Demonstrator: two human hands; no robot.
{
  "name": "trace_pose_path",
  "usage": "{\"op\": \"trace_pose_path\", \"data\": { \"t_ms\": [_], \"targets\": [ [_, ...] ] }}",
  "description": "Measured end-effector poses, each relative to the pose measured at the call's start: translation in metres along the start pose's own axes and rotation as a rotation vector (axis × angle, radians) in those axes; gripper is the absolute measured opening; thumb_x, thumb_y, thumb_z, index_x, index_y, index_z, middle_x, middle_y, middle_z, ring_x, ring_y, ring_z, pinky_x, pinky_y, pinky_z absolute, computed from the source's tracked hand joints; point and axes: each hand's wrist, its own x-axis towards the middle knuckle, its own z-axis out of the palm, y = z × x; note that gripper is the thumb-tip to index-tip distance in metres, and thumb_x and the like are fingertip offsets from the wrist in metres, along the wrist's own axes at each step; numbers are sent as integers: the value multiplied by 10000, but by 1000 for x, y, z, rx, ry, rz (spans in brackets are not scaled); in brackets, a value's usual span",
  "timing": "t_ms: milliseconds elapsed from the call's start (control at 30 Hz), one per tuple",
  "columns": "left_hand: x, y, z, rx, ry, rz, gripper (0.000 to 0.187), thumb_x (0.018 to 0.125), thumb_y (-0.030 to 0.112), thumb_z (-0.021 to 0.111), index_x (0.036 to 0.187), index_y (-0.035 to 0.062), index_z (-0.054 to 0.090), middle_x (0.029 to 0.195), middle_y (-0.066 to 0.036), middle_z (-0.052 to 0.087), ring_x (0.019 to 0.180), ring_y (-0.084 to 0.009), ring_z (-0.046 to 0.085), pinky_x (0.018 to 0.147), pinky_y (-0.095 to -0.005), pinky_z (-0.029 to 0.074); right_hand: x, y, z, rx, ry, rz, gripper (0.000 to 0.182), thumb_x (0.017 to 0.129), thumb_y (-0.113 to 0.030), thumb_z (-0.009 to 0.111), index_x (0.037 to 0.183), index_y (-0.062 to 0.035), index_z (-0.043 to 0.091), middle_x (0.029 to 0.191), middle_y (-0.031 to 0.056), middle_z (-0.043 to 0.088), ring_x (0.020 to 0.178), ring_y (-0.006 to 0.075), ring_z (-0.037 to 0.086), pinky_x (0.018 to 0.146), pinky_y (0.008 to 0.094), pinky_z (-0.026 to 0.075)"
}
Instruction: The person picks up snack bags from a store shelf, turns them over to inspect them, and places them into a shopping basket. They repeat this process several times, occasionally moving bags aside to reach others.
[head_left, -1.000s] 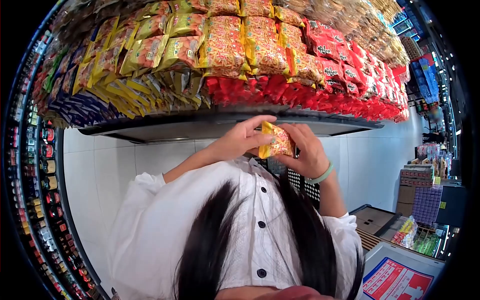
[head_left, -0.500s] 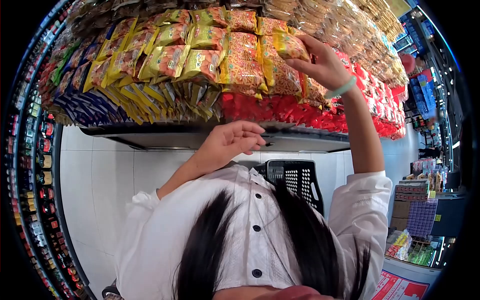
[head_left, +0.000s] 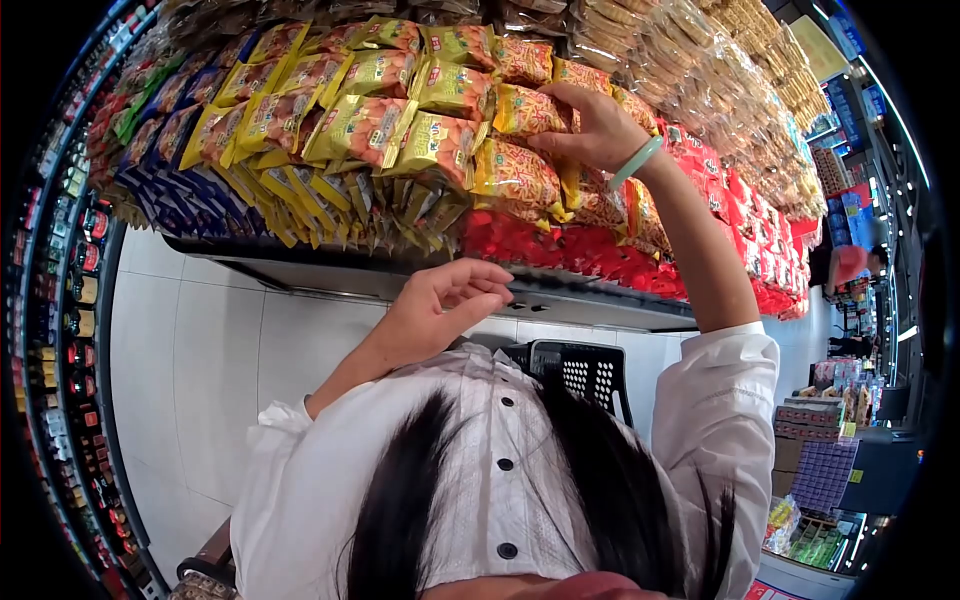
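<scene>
My right hand [head_left: 598, 132], with a pale green bracelet at its wrist, reaches over the snack display. Its thumb and fingers are closed about the right end of a yellow-and-orange snack packet [head_left: 526, 112], which rests on the pile. Similar packets [head_left: 516, 178] lie just in front of it. To the left are yellow-green packets [head_left: 436, 145] with round brown snacks pictured on them. My left hand [head_left: 440, 308] hovers before my chest, near the display's front edge. Its fingers are loosely bent, the thumb stands apart, and nothing shows in it.
Red packets [head_left: 560, 240] line the display's front, and clear bags [head_left: 690, 75] fill its far right. A black basket [head_left: 590, 375] with holes is below, beside my body. Shelves of jars [head_left: 85, 290] stand at left. A person [head_left: 848, 264] is far off at right.
My right hand has brought the lifted packet left and down onto the pile. My view has shifted slightly. The left hand stays before my chest, a little lower.
</scene>
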Motion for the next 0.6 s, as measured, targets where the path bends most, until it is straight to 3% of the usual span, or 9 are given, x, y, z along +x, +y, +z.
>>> {"op": "trace_pose_path", "data": {
  "t_ms": [200,300,433,533,600],
  "targets": [
    [3,10,-3,165,-19,79,283,926,113,607,1189,7,605,1055,-80,684,953,-118,636,849,-274,496,1,-2,5,35,-28,-26,707,788,-405,780,1292,22,530,1132,181,655,905,240,624,778,351,497],
    [7,22,-6,270,-27,174,274,905,88,626,1164,0,618,1040,-90,689,929,-127,648,828,-276,505,-3,-13,-5,78,-148,118,712,809,-426,758,1320,8,519,1219,197,624,1065,257,612,891,350,484],
    [15,48,-13,521,2,354,301,866,72,665,1157,3,627,1056,-113,686,960,-196,660,855,-303,507,-7,0,-3,113,-64,-31,655,868,-409,697,1353,-16,501,1322,190,567,1236,263,531,1022,364,418],
    [31,62,-19,880,156,670,344,841,82,692,1171,13,628,1092,-128,677,1018,-282,648,900,-348,500,-15,5,-10,133,5,-110,594,924,-389,630,1373,-27,486,1353,177,547,1279,266,498,1057,375,390],
    [44,73,-24,1025,159,735,452,835,157,713,1252,39,586,1239,-134,614,1147,-323,580,967,-390,469,-26,2,-17,97,32,-117,565,952,-382,588,1381,-31,478,1362,170,541,1284,270,493,1063,382,386]
  ]
}}
